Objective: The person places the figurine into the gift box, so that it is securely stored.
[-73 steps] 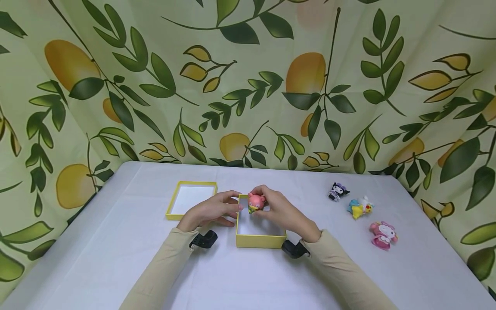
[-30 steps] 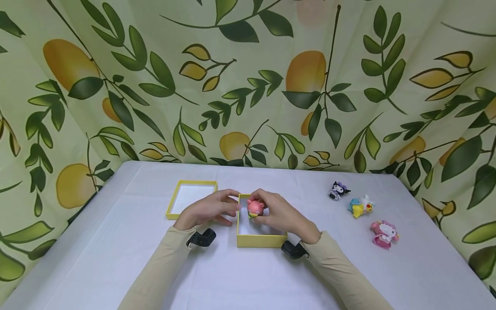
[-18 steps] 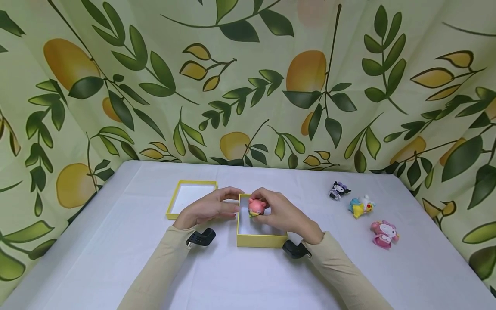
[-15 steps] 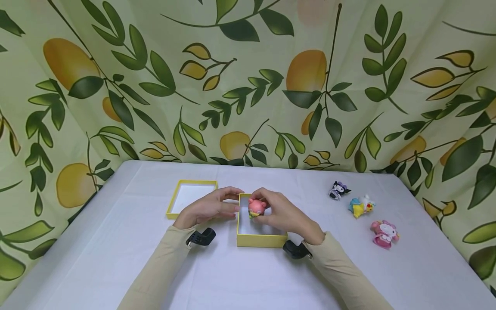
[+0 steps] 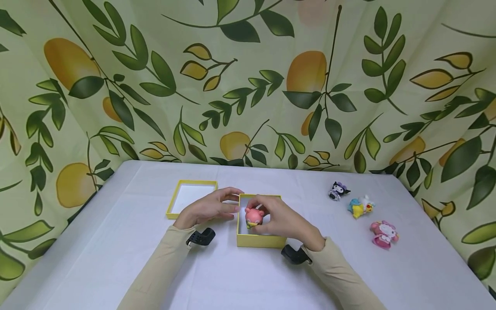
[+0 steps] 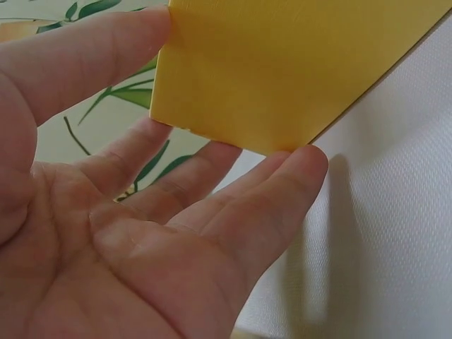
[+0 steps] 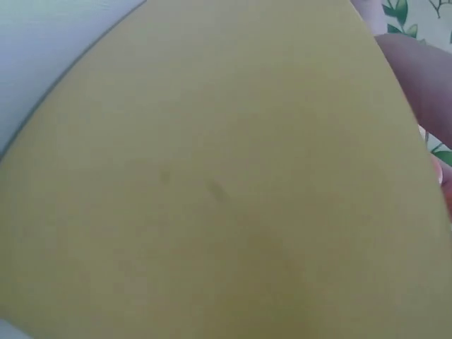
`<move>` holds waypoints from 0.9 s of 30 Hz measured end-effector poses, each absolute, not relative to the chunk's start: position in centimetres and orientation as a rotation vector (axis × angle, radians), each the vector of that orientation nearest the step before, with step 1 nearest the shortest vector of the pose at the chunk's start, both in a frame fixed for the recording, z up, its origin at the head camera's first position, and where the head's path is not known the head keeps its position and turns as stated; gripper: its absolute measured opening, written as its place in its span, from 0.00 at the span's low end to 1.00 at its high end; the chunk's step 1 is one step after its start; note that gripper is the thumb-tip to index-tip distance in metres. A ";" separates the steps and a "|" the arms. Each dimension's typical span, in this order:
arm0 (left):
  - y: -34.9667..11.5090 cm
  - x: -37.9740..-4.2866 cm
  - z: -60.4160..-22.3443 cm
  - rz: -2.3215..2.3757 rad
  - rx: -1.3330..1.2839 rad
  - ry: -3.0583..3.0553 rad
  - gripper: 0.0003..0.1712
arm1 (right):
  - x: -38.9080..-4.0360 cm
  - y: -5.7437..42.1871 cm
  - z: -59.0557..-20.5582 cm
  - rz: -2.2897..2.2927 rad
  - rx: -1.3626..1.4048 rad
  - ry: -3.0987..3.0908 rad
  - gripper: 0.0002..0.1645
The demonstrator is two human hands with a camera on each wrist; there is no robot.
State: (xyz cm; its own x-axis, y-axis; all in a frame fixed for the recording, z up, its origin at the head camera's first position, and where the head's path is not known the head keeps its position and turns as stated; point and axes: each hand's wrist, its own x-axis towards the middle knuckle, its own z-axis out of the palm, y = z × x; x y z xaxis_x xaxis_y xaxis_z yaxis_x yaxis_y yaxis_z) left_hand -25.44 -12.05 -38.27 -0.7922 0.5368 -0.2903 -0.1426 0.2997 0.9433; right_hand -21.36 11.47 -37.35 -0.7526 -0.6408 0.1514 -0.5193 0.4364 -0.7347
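Observation:
My right hand (image 5: 284,217) grips a pink round-headed toy figurine (image 5: 253,216) with yellow and green low on its front. It holds the figurine inside a yellow box (image 5: 261,241) with a white interior, toward the box's left side. My left hand (image 5: 212,206) is at the box's left wall. In the left wrist view its fairly straight fingers (image 6: 268,205) and thumb touch the edges of the yellow wall (image 6: 268,70). The right wrist view is mostly filled by the box's yellow outer wall (image 7: 226,176); the hand shows only at its right edge.
A shallow yellow-edged lid (image 5: 186,198) lies beyond my left hand. On the right of the white table (image 5: 89,258) lie a black-and-purple figurine (image 5: 338,191), a yellow-and-blue one (image 5: 360,207) and a pink one (image 5: 383,234). A leaf-patterned curtain (image 5: 248,99) hangs behind.
My right hand has moved the pink figurine nearer to me and slightly left within the box. My left hand stays at the left wall; its fingers have shifted a little.

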 end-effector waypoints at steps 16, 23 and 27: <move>-12.2 -25.3 -38.5 1.532 0.385 2.014 0.29 | -21.5 11.1 -37.6 -1.148 -1.090 2.523 0.22; -12.2 -25.4 -38.6 1.515 0.391 2.031 0.29 | -21.6 11.0 -38.2 -1.034 -1.158 2.566 0.18; -12.2 -25.4 -38.5 1.507 0.391 2.038 0.29 | -21.6 10.9 -38.3 -0.985 -1.168 2.588 0.18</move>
